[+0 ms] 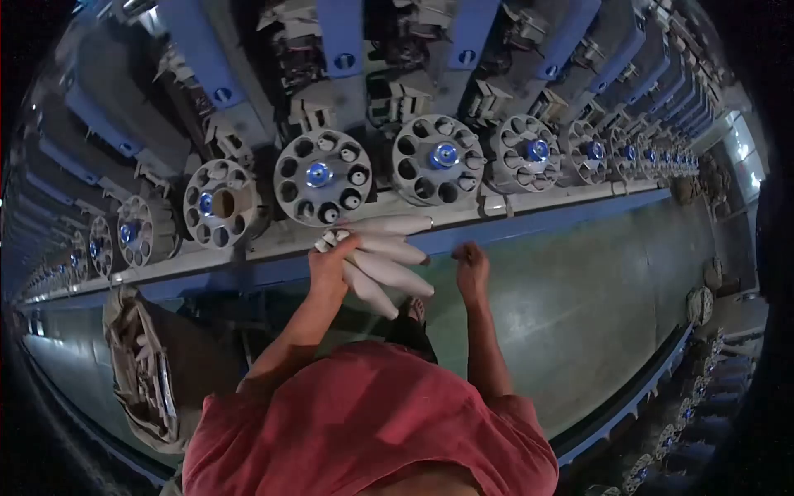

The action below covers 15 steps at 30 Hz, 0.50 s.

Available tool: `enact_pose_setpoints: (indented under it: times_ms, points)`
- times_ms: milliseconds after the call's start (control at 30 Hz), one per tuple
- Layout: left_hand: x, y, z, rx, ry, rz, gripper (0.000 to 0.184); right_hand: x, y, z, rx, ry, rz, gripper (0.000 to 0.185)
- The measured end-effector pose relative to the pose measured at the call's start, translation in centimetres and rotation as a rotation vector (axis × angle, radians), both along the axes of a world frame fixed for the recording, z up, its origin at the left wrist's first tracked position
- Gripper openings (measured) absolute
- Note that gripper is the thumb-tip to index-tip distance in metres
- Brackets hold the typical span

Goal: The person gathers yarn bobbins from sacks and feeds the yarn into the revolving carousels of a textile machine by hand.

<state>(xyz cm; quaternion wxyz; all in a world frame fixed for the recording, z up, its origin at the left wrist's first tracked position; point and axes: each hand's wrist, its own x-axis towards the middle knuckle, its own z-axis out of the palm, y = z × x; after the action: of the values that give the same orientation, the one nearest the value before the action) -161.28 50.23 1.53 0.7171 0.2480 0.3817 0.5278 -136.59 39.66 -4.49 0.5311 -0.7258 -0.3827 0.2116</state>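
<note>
Left hand [331, 263] has a fan of white bobbins [389, 271] gripped by their tube ends [329, 240], near the lower edge of the round drum [337, 165]; right hand [471, 258] looks curled, can't tell if it's holding anything. I'd keep them fanned, less scuffing

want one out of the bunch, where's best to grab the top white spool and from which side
Probably grip the top white spool near its free end, bringing the right hand in from the right. It lies nearly crosswise, that end pointing right, clear of the left hand at the opposite end; the other spools fan out lower in view.
</note>
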Motion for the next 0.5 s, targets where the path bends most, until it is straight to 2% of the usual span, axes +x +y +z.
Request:
enact_pose_setpoints:
  times_ms: [33, 100, 133, 167, 200, 233, 267, 300, 333, 400, 433, 500]
  points:
    - [3.2, 0.8, -0.9, 0.024, 0.055, 0.03, 0.035, 1.7, 1.5, -0.6, -0.01, -0.166, 0.0, 0.012]
    - [9.1, 2.8, -2.9, 0.097, 0.117, 0.058, 0.033, 5.2, 5.2, -6.3, -0.009, -0.124, 0.006, 0.014]
    - [11.7, 3.4, -2.4, 0.18, 0.193, 0.039, 0.032, 6.5, 6.4, -6.0, -0.029, -0.115, 0.003, 0.014]
    - [14.1, 4.0, -1.9, 0.264, 0.274, 0.031, 0.032, 7.4, 7.8, -5.3, -0.176, -0.317, -0.012, 0.013]
    - [15.6, 4.9, -2.8, 0.363, 0.57, -0.023, 0.031, 8.0, 8.8, -5.2, -0.319, -0.516, -0.013, 0.015]
    - [15.9, 4.9, -2.5, 0.343, 0.597, -0.017, 0.031, 10.1, 8.9, -7.9, -0.495, -0.61, 0.142, 0.021]
    - [16.1, 4.9, -1.2, 0.469, 0.761, -0.141, 0.03, 11.3, 8.8, -7.9, -0.501, -0.587, 0.162, 0.021]
    - [16.2, 4.8, 0.4, 0.589, 0.92, -0.275, 0.029, 12.2, 8.5, -7.8, -0.69, -0.384, 0.387, 0.022]
    - [15.2, 4.7, 1.8, 0.679, 0.916, -0.349, 0.026, 13.3, 8.3, -6.5, -0.868, -0.18, 0.613, 0.023]
    - [11.7, 4.9, 2.9, 0.744, 0.776, -0.489, 0.025, 15.2, 5.8, 0.1, -0.556, 0.607, 0.732, 0.024]
    - [9.9, 4.8, 3.5, 0.705, 0.696, -0.52, 0.026, 15.9, 6.4, 1.5, -0.579, 0.612, 0.77, 0.024]
    - [6.4, 4.0, 3.5, 0.527, 0.598, -0.495, 0.028, 16.8, 8.3, 2.9, 0.012, 0.326, 0.502, 0.015]
